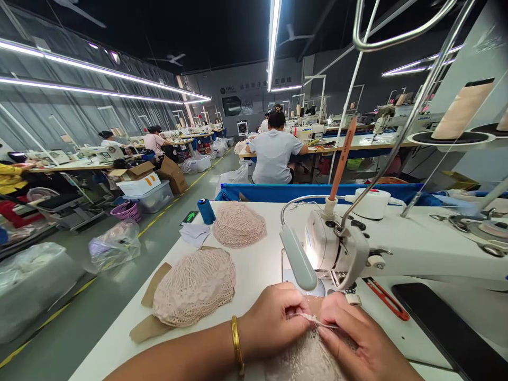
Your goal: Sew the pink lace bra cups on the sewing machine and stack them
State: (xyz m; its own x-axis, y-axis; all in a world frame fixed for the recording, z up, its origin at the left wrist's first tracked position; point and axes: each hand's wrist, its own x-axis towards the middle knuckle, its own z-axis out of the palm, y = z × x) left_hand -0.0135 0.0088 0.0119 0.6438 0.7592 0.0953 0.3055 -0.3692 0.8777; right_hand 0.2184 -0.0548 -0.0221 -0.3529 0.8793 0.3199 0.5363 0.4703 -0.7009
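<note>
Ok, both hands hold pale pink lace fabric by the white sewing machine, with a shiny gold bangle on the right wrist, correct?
Not quite: the shiny gold bangle is on the left wrist, as the head view shows. The left hand and right hand do hold pale pink lace fabric by the white sewing machine.

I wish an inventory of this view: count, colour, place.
Table: one, white, foreground
Near sewing machine: one, white, table's right
Lace piles: two, pale pink, table's left
Lace piece: one, pale pink, bottom centre
Spool: one, blue, table's far left
Pencil: one, orange, atop machine
Tool: one, red, beside machine
Flat object: one, black, lower right
Thread cones: two, peach, upper right
Basket: one, purple, left floor
People: several, mixed clothing, background
Ceiling lights: several, white, overhead
Other sewing machines: several, white, background
Bracelet: one, gold, lower centre
Left hand: one, pinching lace
Right hand: one, pinching lace
</note>
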